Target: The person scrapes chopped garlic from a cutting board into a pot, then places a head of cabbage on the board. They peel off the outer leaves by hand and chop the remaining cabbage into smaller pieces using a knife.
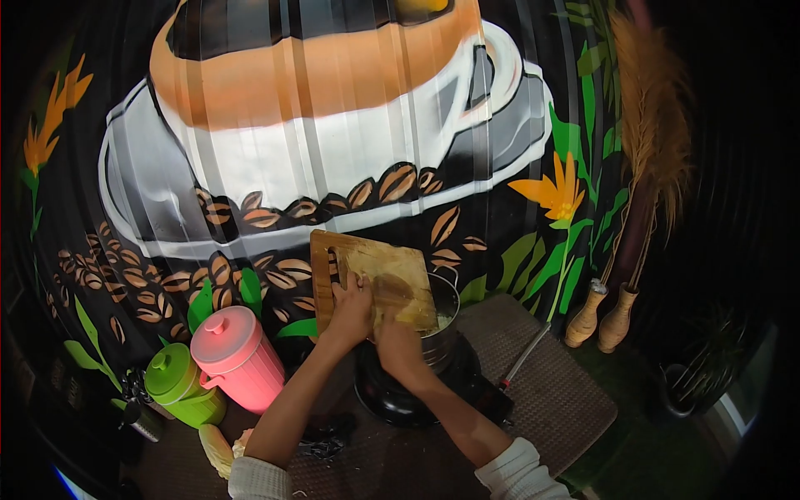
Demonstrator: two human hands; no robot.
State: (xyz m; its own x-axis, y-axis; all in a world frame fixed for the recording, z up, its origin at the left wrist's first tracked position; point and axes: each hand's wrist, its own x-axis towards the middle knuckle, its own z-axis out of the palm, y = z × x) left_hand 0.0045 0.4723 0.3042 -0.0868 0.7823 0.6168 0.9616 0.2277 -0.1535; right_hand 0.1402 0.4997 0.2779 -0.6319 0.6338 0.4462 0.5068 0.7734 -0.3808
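A wooden cutting board [325, 275] is held tilted up over the left side of a metal pot [442, 337], its face wet and stained pale. My left hand [353, 307] grips the board beside the slot at its left edge. Against the board's lower face, my right hand [398, 340] is closed, and I cannot tell what its fingers hold. A dark, rounded patch shows on the board just above that hand. The pot stands on a black stove [387, 404], and the board hides part of its opening.
A pink lidded pitcher [237, 358] and a green lidded pitcher [185, 387] stand left of the stove. Near my left forearm lie a pale vegetable piece [217, 450] and a black plastic bag [329, 437]. A hose [527, 354] runs right from the stove across the brown table [567, 400].
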